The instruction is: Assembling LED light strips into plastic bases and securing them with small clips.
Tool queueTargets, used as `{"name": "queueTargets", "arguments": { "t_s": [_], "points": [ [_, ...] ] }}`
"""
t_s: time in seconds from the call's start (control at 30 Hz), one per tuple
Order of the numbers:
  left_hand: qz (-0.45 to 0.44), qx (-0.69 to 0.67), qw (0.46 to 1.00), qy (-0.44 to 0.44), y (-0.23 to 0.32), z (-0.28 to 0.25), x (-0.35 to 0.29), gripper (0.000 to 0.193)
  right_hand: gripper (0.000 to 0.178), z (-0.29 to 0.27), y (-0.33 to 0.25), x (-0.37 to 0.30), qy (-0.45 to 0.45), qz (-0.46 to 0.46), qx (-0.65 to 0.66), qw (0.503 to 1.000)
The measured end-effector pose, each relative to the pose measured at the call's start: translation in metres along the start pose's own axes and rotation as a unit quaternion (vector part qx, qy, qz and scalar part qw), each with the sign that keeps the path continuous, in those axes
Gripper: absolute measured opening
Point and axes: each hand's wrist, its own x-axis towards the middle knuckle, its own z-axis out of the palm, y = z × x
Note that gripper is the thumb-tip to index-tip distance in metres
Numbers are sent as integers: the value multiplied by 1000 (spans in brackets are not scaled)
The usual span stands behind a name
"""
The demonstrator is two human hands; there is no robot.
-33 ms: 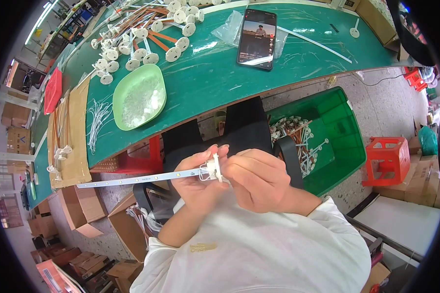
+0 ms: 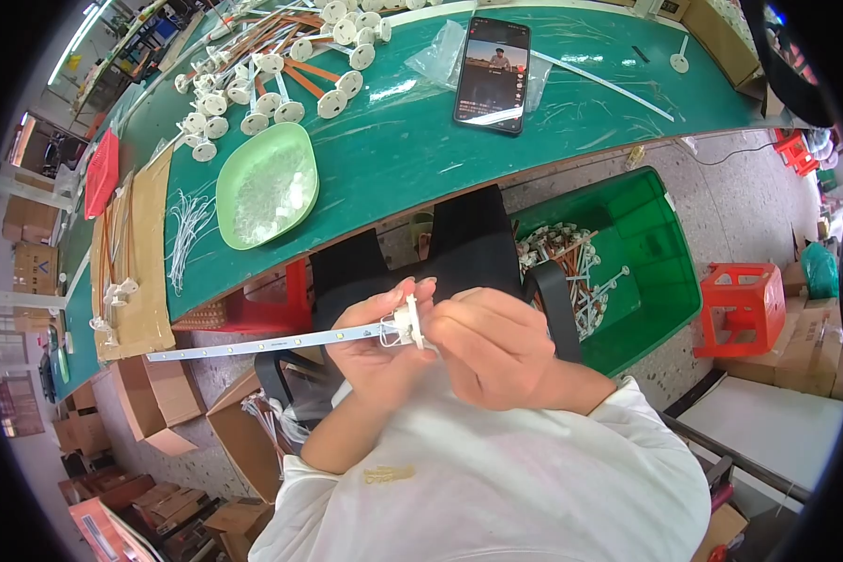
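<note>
My left hand is closed around a white round end cap joined to an LED strip. The strip is a narrow, pale board with small yellowish LEDs, and it sticks out to the left. Thin white wires loop between the strip and the cap. My right hand is closed at the flat outer face of the cap, thumb and fingers pinched together. Whatever its fingertips grip is hidden from view.
A green bowl of small clear pieces stands on the green table, near white wires and a phone. Many capped strips lie farther back. Right of my lap, a green bin holds similar parts beside a red stool.
</note>
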Motion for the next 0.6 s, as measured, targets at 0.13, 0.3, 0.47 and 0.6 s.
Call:
{"name": "queueTargets", "arguments": {
  "t_s": [0.13,0.3,0.47,0.6],
  "points": [
    [-5,12,1000,1,12,-8,4,66,22,5,2,0,-15,-33,-24,999],
    [-36,268,960,74,62,-25,46,83,24,10,14,13,-20,36,30,999],
    [-56,641,756,119,188,-181,107,54,21,-3,52,-20,-73,120,1,990],
    [-138,890,423,102,270,-291,137,45,14,1,80,-64,-86,261,-55,960]
  ]
}}
